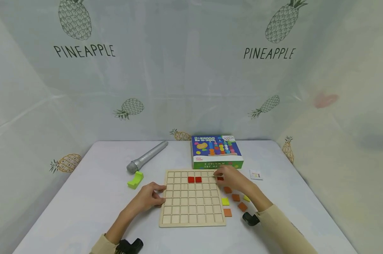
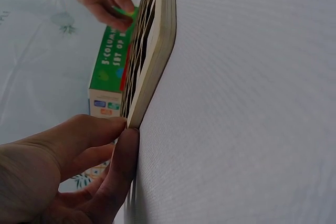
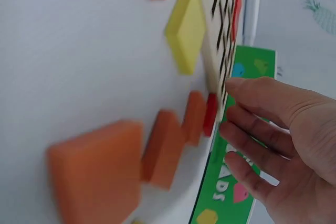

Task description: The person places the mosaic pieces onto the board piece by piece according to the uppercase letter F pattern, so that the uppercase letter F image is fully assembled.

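A pale wooden grid board (image 1: 192,210) lies on the white table, with two red square tiles (image 1: 195,180) side by side in its second row. My left hand (image 1: 148,197) holds the board's left edge, thumb and fingertips against the wood in the left wrist view. Above the board's upper right corner is my right hand (image 1: 230,177), its fingers apart with nothing seen between them in the right wrist view. Another red tile (image 3: 210,115) lies just under its fingertips, beside the board. Several orange tiles (image 1: 235,197) and a yellow tile (image 1: 225,201) lie right of the board.
A colourful bead-set box (image 1: 216,151) stands behind the board. To the left lie a silver microphone (image 1: 148,156) and a lime-green curved block (image 1: 135,180). A small white card (image 1: 255,175) is at the right. Patterned curtain hangs behind the table.
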A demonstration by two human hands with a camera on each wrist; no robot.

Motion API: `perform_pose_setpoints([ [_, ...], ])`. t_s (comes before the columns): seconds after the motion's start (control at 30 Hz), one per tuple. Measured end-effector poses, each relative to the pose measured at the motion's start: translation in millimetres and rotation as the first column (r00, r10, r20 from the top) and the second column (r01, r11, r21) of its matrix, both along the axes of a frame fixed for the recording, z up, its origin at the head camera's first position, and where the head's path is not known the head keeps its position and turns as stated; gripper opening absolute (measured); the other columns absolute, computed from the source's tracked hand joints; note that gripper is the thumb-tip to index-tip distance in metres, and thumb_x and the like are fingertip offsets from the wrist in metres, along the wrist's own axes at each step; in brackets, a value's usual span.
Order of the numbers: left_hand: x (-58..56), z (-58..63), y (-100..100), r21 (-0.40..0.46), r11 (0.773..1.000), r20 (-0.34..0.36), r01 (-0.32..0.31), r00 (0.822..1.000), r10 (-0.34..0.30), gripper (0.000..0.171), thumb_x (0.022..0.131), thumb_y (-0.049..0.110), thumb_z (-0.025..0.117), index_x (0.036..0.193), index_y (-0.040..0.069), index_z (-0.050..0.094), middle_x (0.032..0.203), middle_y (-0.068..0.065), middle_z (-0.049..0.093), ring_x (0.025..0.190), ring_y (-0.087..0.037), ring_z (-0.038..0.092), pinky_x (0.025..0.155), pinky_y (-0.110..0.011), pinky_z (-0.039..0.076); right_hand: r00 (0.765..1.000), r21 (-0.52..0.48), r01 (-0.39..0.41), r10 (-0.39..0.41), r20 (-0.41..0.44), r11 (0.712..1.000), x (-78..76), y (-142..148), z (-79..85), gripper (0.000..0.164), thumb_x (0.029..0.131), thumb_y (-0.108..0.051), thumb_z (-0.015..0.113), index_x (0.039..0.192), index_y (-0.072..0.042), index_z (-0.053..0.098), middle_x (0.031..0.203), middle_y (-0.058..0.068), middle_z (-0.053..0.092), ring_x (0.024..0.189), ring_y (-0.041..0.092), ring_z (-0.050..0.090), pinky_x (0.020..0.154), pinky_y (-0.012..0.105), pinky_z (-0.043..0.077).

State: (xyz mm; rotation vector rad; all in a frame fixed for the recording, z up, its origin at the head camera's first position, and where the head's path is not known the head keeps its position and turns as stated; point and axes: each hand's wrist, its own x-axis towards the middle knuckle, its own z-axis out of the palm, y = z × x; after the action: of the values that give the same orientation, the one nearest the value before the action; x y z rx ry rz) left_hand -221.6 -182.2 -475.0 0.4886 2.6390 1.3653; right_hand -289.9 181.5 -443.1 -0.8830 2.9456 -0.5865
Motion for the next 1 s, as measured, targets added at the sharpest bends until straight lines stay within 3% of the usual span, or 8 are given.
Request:
perform_pose_setpoints([
  [0.5, -0.9, -5.6, 0, -0.001, 1.0, -0.005, -0.006, 1.0, 0.006, 0.051, 0.081, 0.001, 0.076, 0.128, -0.008, 0.06, 0.11, -0.018, 0.06, 0.068, -0.01, 0.062, 0.056, -0.021, 0.056, 0.999, 0.005, 0.043, -0.044, 0.03, 0.999, -1.8, 14, -10.5, 0.026, 0.085, -0.015, 0.076, 0.11, -0.008, 0.074, 0.104, 0.002, 0.069, 0.093, 0.015, 0.058, 0.085, 0.035, 0.056],
  [1.0, 0.4, -1.1, 2, -0.031, 0.999, -0.008, -0.029, 1.0, 0.029, 0.05, 0.08, 0.001, 0.076, 0.127, -0.006, 0.061, 0.109, -0.018, 0.061, 0.067, -0.008, 0.06, 0.056, -0.019, 0.056, 1.0, -0.006, -0.004, 0.004, 0.004, 1.0, -6.5, 17, -12.2, 0.023, 0.085, -0.011, 0.074, 0.108, -0.007, 0.074, 0.102, 0.002, 0.07, 0.089, 0.013, 0.059, 0.078, 0.03, 0.056],
])
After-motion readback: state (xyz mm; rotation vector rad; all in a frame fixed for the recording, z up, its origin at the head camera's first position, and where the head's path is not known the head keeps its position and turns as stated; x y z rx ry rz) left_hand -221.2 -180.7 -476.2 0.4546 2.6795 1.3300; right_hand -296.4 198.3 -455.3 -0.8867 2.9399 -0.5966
